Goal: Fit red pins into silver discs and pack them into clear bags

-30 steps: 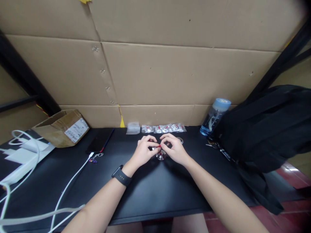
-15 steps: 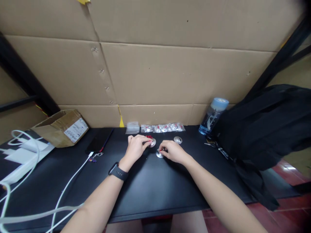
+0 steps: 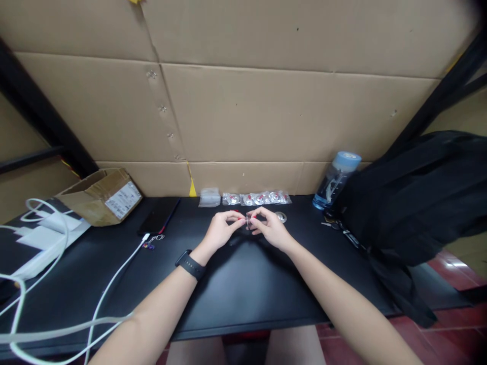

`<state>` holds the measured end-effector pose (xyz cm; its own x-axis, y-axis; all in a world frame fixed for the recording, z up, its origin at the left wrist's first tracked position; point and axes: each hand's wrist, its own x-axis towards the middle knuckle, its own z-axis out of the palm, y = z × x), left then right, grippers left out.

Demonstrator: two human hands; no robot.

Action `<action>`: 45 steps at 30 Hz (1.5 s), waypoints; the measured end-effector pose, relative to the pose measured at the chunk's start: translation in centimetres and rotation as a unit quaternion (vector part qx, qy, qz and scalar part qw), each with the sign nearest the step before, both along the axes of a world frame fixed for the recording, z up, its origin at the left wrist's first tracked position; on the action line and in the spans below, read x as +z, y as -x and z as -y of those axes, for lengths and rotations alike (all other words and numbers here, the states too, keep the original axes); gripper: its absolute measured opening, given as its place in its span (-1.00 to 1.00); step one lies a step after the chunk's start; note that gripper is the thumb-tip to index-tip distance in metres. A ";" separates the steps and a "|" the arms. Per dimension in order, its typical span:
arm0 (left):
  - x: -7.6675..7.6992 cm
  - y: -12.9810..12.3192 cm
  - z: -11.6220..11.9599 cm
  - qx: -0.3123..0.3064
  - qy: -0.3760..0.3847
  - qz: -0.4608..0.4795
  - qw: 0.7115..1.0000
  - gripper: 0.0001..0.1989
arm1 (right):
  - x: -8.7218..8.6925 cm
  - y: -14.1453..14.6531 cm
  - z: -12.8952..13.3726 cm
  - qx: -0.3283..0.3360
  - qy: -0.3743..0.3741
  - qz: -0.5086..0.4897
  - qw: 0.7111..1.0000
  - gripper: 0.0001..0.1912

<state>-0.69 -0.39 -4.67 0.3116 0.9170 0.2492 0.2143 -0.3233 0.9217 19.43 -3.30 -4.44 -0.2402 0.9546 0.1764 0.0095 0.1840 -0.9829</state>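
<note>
My left hand (image 3: 225, 228) and my right hand (image 3: 269, 228) meet above the middle of the black table (image 3: 243, 294). Between their fingertips are small shiny metal discs (image 3: 247, 221), seen edge-on and pinched from both sides, with bits of red at the fingers. Another round metal disc (image 3: 281, 217) lies on the table just behind my right hand. Something small and red (image 3: 236, 211) shows behind my left fingers. Along the cardboard wall lie clear packets with silver discs and red parts (image 3: 262, 198), beside a stack of clear bags (image 3: 209, 197).
On the left are an open cardboard box (image 3: 110, 200), a phone (image 3: 158, 215) on a white cable, and a white power strip (image 3: 49, 235) with cables. To the right stand a blue bottle (image 3: 335, 182) and a black backpack (image 3: 418, 197), with keys (image 3: 330, 221) beside it.
Both hands have lifted their discs off the table and come together, the left moving right. The discs now touch or nearly touch, turned edge-on. The view has shifted slightly.
</note>
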 end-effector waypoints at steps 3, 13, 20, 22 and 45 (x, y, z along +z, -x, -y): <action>0.0 -0.2 0.0 0.012 0.014 0.019 1.000 -0.75 | 0.0 -0.3 -0.2 0.017 -0.002 -0.002 1.000 -0.63; -0.6 -0.8 0.2 -0.008 0.092 0.066 0.994 -0.69 | 0.6 -0.5 0.1 0.029 -0.052 0.065 0.996 -0.45; 0.0 3.2 -2.4 0.200 -0.093 -0.198 0.955 -0.80 | 1.3 -2.2 -0.4 -0.031 -0.048 0.094 0.994 -0.47; 0.1 4.9 -3.0 0.240 -0.136 -0.309 0.910 -0.79 | 1.4 -2.8 -0.7 -0.045 -0.043 0.077 0.995 -0.47; 1.7 5.8 -2.1 0.255 -0.189 -0.387 0.866 -0.64 | 1.2 -3.8 -1.4 -0.052 -0.034 0.048 0.997 -0.45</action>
<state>-6.45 1.73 -2.98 0.0980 0.8831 0.4589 0.9244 -0.2516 0.2868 23.26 -1.89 -3.23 -0.1604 0.9615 0.2231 0.1262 0.2441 -0.9615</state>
